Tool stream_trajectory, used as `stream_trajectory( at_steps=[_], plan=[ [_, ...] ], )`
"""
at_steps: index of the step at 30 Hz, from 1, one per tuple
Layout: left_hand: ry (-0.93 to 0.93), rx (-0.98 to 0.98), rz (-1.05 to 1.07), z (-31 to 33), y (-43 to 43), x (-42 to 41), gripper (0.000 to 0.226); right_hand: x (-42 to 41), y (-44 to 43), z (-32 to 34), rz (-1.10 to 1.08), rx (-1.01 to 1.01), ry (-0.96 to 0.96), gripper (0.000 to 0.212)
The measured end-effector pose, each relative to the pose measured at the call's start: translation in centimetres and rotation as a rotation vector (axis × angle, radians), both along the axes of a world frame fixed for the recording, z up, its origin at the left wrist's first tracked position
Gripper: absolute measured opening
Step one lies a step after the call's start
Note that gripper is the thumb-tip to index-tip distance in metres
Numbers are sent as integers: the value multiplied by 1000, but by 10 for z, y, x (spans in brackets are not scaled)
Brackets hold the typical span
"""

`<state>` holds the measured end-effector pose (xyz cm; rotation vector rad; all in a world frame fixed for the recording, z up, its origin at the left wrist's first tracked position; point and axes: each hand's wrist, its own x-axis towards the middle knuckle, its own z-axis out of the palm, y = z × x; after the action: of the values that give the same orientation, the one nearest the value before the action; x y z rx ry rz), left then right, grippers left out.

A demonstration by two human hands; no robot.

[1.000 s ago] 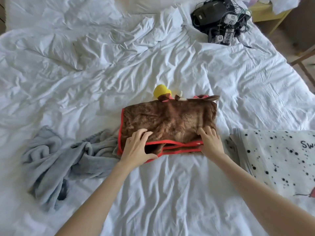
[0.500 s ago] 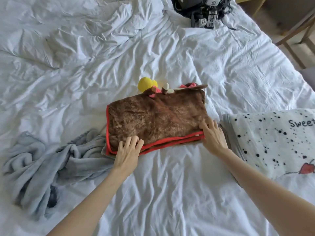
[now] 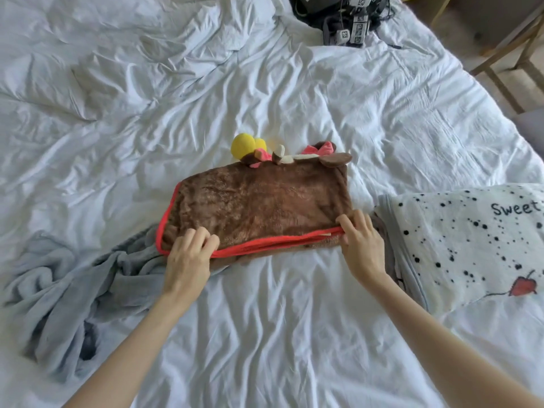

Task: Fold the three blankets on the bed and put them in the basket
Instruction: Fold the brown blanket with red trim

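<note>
Brown blanket [image 3: 259, 201]: your left hand [image 3: 188, 257] and right hand [image 3: 360, 245], flat a second ago, now pinch red-trimmed near edge. Next fold due; grey blanket [image 3: 59, 290] unfolded.

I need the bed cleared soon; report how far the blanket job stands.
Done: nothing is packed, and no basket is in view. In hand: both hands, left and right, grip the folded brown blanket. Left: the crumpled grey blanket and the spotted white blanket.
</note>
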<state>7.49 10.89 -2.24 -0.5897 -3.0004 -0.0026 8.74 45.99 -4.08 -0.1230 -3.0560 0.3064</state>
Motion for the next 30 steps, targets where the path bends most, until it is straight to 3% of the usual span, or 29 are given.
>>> stream_trajectory(
  at_steps=[2,4,6,9,13,17,22,27,30],
  plan=[
    [-284,-93,36,-7,3,11,36,7,-4,-10,-33,-12,-207,41],
    [-370,-51,102,-5,12,11,28,5,-10,-12,-83,-25,-256,40],
    [-275,130,146,1,25,-1,16,-4,-23,-9,-108,-51,-150,38],
    [-66,303,77,1,55,-32,30,-29,-58,-4,-45,-162,68,51],
    [-78,137,81,-26,92,-68,54,-74,-99,-18,138,-149,51,55],
    [-165,-63,156,-83,55,-67,55,-87,-81,-66,277,65,-109,54],
    [-171,-91,278,-112,2,-44,57,-78,-36,-101,305,173,-56,54],
    [-248,99,556,-94,-2,-42,61,-60,-25,-92,92,30,-61,55],
    [-326,390,692,-79,-14,-52,72,-60,-21,-79,-111,-161,39,59]
  ],
)
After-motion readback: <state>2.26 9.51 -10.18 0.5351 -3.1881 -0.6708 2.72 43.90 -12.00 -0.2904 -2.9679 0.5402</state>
